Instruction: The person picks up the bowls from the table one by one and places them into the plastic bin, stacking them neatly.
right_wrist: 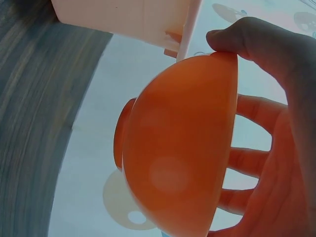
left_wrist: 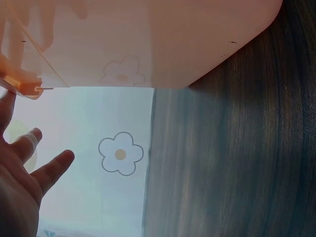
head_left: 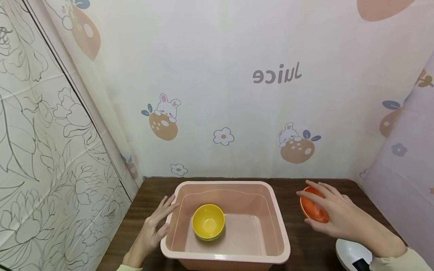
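A pink plastic tub (head_left: 225, 257) stands in the middle of the wooden table. Inside it, toward the left, sits a yellow bowl (head_left: 208, 221) with a greenish edge showing beneath its rim. My left hand (head_left: 151, 227) is at the tub's left rim, fingers spread and fairly straight, fingertips right at the edge. To the right of the tub, my right hand (head_left: 335, 210) holds an orange bowl (right_wrist: 180, 143) by its rim, thumb on one side and fingers on the other. The bowl is tilted, its opening toward the palm and its foot facing away, as the right wrist view shows.
A white rounded object (head_left: 352, 254) with a black patch lies at the front right, partly under my right forearm. Behind the dark wooden table (head_left: 291, 195) hangs a printed cloth (head_left: 217, 94). A flower-patterned sheet (head_left: 51, 150) runs along the left side.
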Tool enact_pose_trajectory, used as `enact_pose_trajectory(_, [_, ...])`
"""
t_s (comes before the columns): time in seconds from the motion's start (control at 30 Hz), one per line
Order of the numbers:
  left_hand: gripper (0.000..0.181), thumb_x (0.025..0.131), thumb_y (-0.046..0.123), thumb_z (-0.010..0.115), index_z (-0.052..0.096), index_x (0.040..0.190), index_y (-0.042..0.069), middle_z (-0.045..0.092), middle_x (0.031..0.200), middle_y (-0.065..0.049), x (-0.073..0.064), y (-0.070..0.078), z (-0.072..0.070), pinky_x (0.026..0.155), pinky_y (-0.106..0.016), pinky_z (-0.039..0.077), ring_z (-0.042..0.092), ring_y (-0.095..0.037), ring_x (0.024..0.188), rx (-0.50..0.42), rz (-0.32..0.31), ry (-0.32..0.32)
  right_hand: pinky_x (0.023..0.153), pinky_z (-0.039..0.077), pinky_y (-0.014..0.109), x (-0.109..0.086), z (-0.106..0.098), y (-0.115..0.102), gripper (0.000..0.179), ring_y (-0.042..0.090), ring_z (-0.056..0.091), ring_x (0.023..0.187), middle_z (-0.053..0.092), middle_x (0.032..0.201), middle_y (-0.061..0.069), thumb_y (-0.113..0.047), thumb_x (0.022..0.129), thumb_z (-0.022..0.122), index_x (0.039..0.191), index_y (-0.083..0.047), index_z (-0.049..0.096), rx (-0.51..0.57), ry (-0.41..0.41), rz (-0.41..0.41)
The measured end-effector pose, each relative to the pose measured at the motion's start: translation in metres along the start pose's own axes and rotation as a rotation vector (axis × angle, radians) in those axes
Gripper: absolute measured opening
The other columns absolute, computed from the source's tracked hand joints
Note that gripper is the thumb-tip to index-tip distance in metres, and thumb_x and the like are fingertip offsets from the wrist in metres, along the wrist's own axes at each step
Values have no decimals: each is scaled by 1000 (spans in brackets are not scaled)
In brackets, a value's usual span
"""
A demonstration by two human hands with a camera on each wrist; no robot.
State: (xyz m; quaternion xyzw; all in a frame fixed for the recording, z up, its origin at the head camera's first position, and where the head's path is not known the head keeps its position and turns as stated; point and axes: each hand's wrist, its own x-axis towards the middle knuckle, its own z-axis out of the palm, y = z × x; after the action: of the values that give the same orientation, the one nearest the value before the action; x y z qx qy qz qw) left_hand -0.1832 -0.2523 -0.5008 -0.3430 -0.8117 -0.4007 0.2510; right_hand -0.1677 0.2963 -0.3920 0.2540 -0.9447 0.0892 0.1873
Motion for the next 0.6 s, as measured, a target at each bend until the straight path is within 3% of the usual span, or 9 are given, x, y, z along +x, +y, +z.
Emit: enact_pose_trajectory(0.6, [49,96,10,54,60,144,7,47,157,-21,-3,-1,4,124,-21,23,32,-28,155,0,5,18,75,51,71,4,-4,-2,70,43,52,123,54,146,15,-44,70,91,134,-34,65,-9,34,-20])
